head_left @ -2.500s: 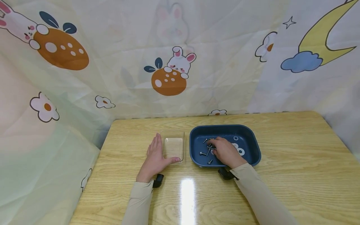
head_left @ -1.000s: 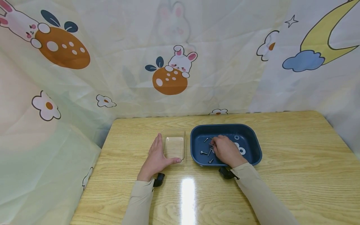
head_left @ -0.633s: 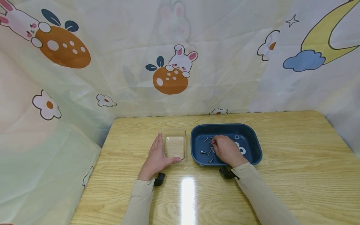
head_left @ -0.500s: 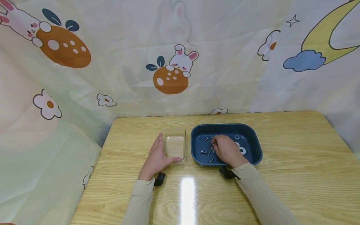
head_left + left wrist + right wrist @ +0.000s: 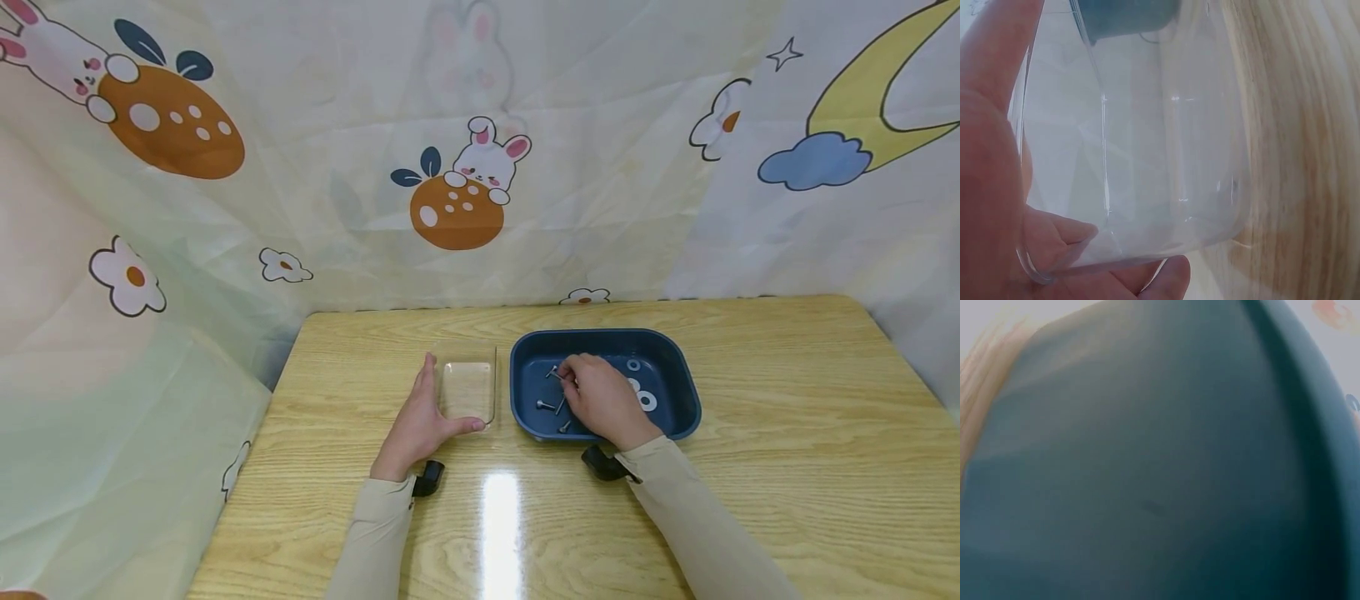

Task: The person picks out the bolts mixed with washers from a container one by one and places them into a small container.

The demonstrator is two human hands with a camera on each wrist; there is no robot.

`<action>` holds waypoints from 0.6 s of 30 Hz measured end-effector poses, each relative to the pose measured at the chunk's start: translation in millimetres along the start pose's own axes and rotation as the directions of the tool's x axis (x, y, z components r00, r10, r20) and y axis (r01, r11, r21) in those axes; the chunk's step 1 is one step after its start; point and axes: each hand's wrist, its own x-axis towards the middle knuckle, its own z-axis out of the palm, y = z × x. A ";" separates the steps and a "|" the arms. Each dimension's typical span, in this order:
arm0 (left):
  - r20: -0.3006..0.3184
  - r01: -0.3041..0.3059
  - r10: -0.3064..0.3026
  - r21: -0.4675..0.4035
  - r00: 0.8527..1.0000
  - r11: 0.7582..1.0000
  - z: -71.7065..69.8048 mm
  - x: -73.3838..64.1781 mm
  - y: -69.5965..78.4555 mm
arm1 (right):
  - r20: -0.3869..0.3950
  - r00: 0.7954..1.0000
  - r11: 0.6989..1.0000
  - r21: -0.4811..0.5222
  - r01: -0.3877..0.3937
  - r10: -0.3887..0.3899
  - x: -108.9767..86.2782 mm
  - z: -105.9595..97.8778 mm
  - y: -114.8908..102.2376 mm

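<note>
My left hand (image 5: 416,423) lies along the left side of a clear plastic box (image 5: 467,392), fingers straight and thumb across its near edge. In the left wrist view, fingers show beyond the transparent wall (image 5: 1141,156). My right hand (image 5: 606,400) reaches into a dark blue tray (image 5: 681,392), thumb and bent fingers together at a small metal screw (image 5: 554,372) that sticks out to the left of the fingertips. Loose screws (image 5: 545,405) lie below it. The right wrist view holds mostly the blurred blue tray wall (image 5: 1147,456); that hand's fingers are hidden there.
Several pale washers (image 5: 647,401) lie in the right part of the tray. Box and tray stand side by side on a wooden table (image 5: 787,433), a narrow gap between them. A printed cloth (image 5: 360,275) hangs behind the table.
My right hand, searching among the screws, has shifted slightly up and left, and a screw now shows at its fingertips. My left hand has stayed at the clear box.
</note>
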 end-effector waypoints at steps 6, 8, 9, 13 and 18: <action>-0.001 0.005 -0.005 -0.009 1.000 1.000 0.8 0.3 -1.4 | -0.043 0.999 0.999 0.041 0.028 -0.026 -1.9 -3.0 -10.4; 0.000 0.005 -0.005 -0.010 1.000 1.000 1.0 0.6 -1.9 | -0.050 0.998 0.998 0.051 0.038 -0.035 -2.6 -3.4 -13.9; 0.000 0.005 -0.005 -0.010 1.000 1.000 1.1 0.7 -2.0 | -0.053 0.998 0.998 0.057 0.041 -0.038 -2.9 -3.4 -15.7; 0.000 0.011 -0.011 -0.016 1.000 1.000 0.9 1.1 -1.5 | -0.065 0.997 0.997 0.062 0.055 -0.051 -3.1 -1.6 -22.7; -0.004 0.020 -0.020 -0.018 1.000 1.000 0.6 1.3 -0.6 | -0.092 0.992 0.994 0.064 0.089 -0.083 -2.1 3.8 -29.7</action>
